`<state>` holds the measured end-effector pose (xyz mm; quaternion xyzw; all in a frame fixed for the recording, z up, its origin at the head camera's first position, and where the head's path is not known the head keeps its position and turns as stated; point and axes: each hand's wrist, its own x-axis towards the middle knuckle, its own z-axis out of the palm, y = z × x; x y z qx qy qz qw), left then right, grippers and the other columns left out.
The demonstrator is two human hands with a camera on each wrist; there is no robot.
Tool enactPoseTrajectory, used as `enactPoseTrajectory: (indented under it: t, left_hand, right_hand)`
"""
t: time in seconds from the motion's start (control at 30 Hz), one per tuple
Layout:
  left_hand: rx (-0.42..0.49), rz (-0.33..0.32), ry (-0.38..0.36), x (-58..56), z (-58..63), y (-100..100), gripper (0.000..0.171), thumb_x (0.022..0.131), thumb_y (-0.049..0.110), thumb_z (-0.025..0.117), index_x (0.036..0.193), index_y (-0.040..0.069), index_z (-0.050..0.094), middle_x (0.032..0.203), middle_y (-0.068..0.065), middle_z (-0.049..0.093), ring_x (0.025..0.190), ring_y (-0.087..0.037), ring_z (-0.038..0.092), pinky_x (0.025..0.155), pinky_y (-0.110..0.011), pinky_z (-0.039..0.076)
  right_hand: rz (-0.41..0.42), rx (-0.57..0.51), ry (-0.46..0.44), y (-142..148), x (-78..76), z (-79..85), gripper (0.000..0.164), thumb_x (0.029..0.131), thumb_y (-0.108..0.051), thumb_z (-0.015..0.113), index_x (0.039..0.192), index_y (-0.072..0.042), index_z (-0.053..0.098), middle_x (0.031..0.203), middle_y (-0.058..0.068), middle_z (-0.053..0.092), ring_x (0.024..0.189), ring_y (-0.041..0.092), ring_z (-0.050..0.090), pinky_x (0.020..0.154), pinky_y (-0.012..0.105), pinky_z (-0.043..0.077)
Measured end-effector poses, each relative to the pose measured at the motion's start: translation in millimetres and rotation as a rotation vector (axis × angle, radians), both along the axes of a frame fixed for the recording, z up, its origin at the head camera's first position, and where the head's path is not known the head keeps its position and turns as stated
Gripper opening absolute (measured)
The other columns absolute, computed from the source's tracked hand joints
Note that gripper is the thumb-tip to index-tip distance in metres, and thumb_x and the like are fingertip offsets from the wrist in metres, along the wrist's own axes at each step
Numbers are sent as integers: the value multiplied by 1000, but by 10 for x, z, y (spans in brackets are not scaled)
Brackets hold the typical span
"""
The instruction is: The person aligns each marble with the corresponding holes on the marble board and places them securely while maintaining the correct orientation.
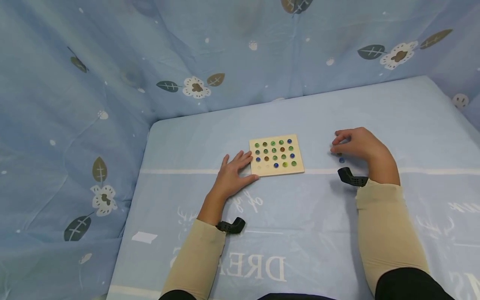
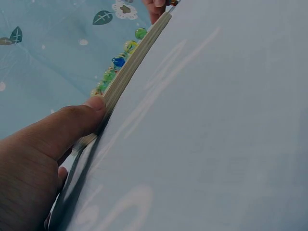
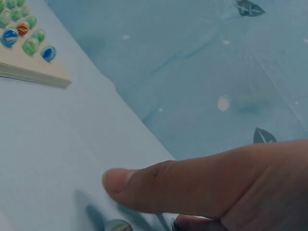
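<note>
A pale wooden board lies on the covered table, set with rows of green, blue and reddish glass marbles. Two hollows at its near left corner hold no marble. My left hand rests at this corner, fingers spread and fairly straight at the left edge, thumb against the near edge. To the right of the board, my right hand reaches low over the table with bent fingers. Just below its thumb lies a glass marble, partly cut off by the frame. A blue marble lies close beside that hand.
A light blue printed cloth covers the table. Patterned curtain fabric hangs behind and to the left. A white strip lies near the left table edge. Black wrist mounts stick out from both wrists.
</note>
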<state>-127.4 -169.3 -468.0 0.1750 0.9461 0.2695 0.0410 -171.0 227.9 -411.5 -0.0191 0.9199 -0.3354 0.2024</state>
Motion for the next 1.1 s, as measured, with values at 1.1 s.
enactPoseTrajectory:
  t: [1.1]
  left_hand:
    - [0, 0, -8, -6, 13, 6, 75, 83, 51, 74, 147, 22, 48, 156, 13, 38, 149, -13, 26, 125, -47, 2]
  right_hand:
    - [65, -69, 14, 216, -6, -106, 36, 88, -33, 74, 111, -7, 74, 159, 7, 34, 152, 31, 12, 121, 57, 11]
